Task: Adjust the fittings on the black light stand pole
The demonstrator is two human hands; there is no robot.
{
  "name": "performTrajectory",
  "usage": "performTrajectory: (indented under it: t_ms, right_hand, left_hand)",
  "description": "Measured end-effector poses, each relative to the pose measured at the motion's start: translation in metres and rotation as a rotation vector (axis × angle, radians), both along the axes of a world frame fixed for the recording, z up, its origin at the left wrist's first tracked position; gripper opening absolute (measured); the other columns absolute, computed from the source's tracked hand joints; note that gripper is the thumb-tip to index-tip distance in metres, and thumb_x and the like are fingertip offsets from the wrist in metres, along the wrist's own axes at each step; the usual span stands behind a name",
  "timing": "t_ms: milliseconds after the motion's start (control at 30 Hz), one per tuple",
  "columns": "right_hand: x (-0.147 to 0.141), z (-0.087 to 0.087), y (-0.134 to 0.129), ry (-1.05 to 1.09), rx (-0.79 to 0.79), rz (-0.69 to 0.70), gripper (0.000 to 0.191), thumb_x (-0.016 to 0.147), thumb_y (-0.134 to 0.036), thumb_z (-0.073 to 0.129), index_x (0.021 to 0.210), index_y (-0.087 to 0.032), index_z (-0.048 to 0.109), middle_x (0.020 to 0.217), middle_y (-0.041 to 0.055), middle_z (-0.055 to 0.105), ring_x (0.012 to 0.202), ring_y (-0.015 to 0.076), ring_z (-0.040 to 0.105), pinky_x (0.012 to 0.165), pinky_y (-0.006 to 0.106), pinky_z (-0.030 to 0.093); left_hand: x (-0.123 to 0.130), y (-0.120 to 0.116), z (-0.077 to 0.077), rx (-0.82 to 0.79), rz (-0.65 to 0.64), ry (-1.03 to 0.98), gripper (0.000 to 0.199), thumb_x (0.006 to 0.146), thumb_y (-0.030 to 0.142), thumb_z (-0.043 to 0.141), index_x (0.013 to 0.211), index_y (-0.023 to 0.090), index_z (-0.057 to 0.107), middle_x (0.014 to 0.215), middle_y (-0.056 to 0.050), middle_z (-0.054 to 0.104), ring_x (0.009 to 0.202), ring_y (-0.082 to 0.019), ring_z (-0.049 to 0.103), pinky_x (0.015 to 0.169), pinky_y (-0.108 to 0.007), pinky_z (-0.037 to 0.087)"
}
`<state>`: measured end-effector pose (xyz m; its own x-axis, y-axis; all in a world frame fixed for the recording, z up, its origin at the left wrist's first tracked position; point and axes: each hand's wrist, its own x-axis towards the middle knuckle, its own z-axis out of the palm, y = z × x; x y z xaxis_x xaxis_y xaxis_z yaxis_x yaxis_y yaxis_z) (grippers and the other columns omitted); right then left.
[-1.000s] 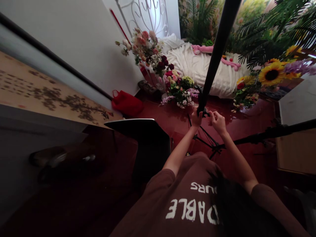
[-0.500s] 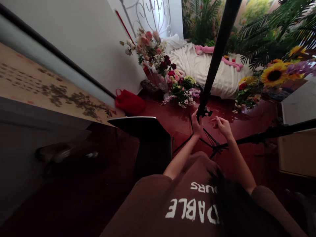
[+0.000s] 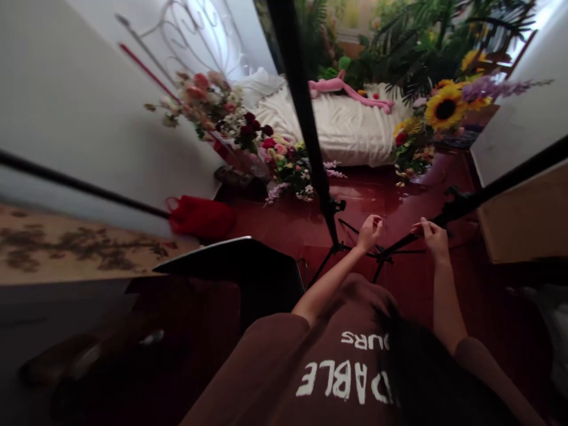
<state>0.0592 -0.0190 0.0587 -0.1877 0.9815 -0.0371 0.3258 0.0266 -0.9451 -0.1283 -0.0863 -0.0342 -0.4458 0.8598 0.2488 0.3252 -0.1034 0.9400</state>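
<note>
I saw fingers half-curled: left hand [image 3: 368, 233] seemingly empty, right hand [image 3: 433, 238] unclear. A forearm bump could have toppled the unheld middle stand [image 3: 307, 118].

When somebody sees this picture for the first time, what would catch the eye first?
Probably the black pole running down from the top centre, with the left hand right of its lower end. Next might come the yellow sunflower at upper right, then the red bag left of centre.

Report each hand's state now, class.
Left hand: open, loosely curled, nothing visibly held.
Right hand: at the right black pole; grip cannot be told.
</note>
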Motion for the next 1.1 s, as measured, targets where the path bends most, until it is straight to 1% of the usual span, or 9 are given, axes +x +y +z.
performTrajectory:
  t_ms: [167, 300, 400, 500, 567, 667, 767, 900, 1100]
  right_hand:
    - [0.023, 0.002, -0.009, 0.011, 0.003, -0.088, 0.053, 0.074, -0.072, 0.064, 0.070, -0.019, 0.073, 0.077, 0.0078, 0.076, 0.071, 0.0208, 0.072, 0.073, 0.036, 0.061]
    - [0.043, -0.001, -0.014, 0.077, -0.007, -0.107, 0.060, 0.068, -0.079, 0.063, 0.077, -0.021, 0.072, 0.081, 0.0053, 0.075, 0.077, 0.0215, 0.072, 0.072, 0.035, 0.061]
    - [0.055, -0.003, -0.017, 0.080, -0.038, -0.103, 0.063, 0.067, -0.083, 0.060, 0.074, -0.021, 0.070, 0.078, 0.0063, 0.075, 0.078, 0.0229, 0.073, 0.072, 0.036, 0.060]
    - [0.065, -0.006, -0.018, 0.127, -0.123, -0.198, 0.069, 0.074, -0.086, 0.047, 0.069, -0.020, 0.067, 0.075, 0.0100, 0.075, 0.075, 0.0234, 0.073, 0.067, 0.035, 0.060]
    - [0.069, -0.008, -0.017, 0.149, -0.161, -0.252, 0.071, 0.076, -0.087, 0.042, 0.074, -0.020, 0.066, 0.074, 0.0107, 0.075, 0.072, 0.0227, 0.073, 0.061, 0.032, 0.059]
    - [0.070, -0.012, -0.011, 0.155, -0.168, -0.270, 0.067, 0.072, -0.085, 0.052, 0.084, -0.020, 0.066, 0.080, 0.0100, 0.076, 0.069, 0.0204, 0.073, 0.056, 0.029, 0.057]
    - [0.068, -0.015, -0.006, 0.175, -0.167, -0.284, 0.063, 0.065, -0.080, 0.065, 0.084, -0.020, 0.065, 0.081, 0.0089, 0.076, 0.065, 0.0177, 0.071, 0.056, 0.027, 0.056]
    - [0.067, -0.019, -0.001, 0.247, -0.182, -0.295, 0.061, 0.065, -0.077, 0.068, 0.085, -0.019, 0.064, 0.078, 0.0055, 0.074, 0.061, 0.0139, 0.067, 0.055, 0.025, 0.055]
    - [0.074, -0.022, 0.000, 0.307, -0.220, -0.235, 0.054, 0.065, -0.069, 0.072, 0.092, -0.023, 0.062, 0.087, 0.0010, 0.074, 0.062, 0.0100, 0.065, 0.058, 0.022, 0.053]
  left_hand:
    - [0.051, 0.057, 0.042, 0.216, -0.359, 0.113, 0.033, 0.096, 0.044, 0.049, 0.115, 0.018, 0.057, 0.110, -0.011, 0.066, 0.101, -0.017, 0.063, 0.094, -0.033, 0.050]
    - [0.096, 0.089, 0.056, 0.254, -0.505, 0.115, 0.040, 0.096, 0.047, 0.048, 0.122, 0.017, 0.053, 0.114, -0.012, 0.065, 0.104, -0.019, 0.063, 0.093, -0.032, 0.050]
    - [0.115, 0.099, 0.052, 0.219, -0.506, 0.064, 0.040, 0.097, 0.047, 0.045, 0.121, 0.016, 0.052, 0.106, -0.011, 0.065, 0.092, -0.017, 0.064, 0.083, -0.030, 0.051]
    - [0.120, 0.100, 0.042, 0.195, -0.494, 0.023, 0.039, 0.098, 0.048, 0.042, 0.119, 0.017, 0.053, 0.099, -0.008, 0.065, 0.083, -0.016, 0.063, 0.078, -0.028, 0.050]
    - [0.119, 0.099, 0.035, 0.185, -0.484, 0.022, 0.038, 0.098, 0.049, 0.041, 0.115, 0.017, 0.054, 0.092, -0.006, 0.064, 0.080, -0.015, 0.062, 0.076, -0.028, 0.050]
    - [0.119, 0.099, 0.027, 0.177, -0.459, 0.034, 0.040, 0.097, 0.053, 0.041, 0.109, 0.018, 0.054, 0.087, -0.006, 0.062, 0.077, -0.015, 0.061, 0.074, -0.027, 0.049]
    - [0.122, 0.101, 0.023, 0.159, -0.433, 0.034, 0.041, 0.096, 0.055, 0.042, 0.107, 0.018, 0.055, 0.085, -0.006, 0.062, 0.074, -0.015, 0.060, 0.070, -0.027, 0.048]
    - [0.125, 0.102, 0.022, 0.140, -0.424, 0.018, 0.039, 0.094, 0.055, 0.046, 0.106, 0.019, 0.055, 0.081, -0.005, 0.063, 0.070, -0.014, 0.060, 0.067, -0.026, 0.047]
    - [0.124, 0.102, 0.023, 0.136, -0.431, 0.003, 0.036, 0.094, 0.053, 0.049, 0.105, 0.020, 0.056, 0.079, -0.003, 0.063, 0.067, -0.013, 0.060, 0.064, -0.023, 0.046]
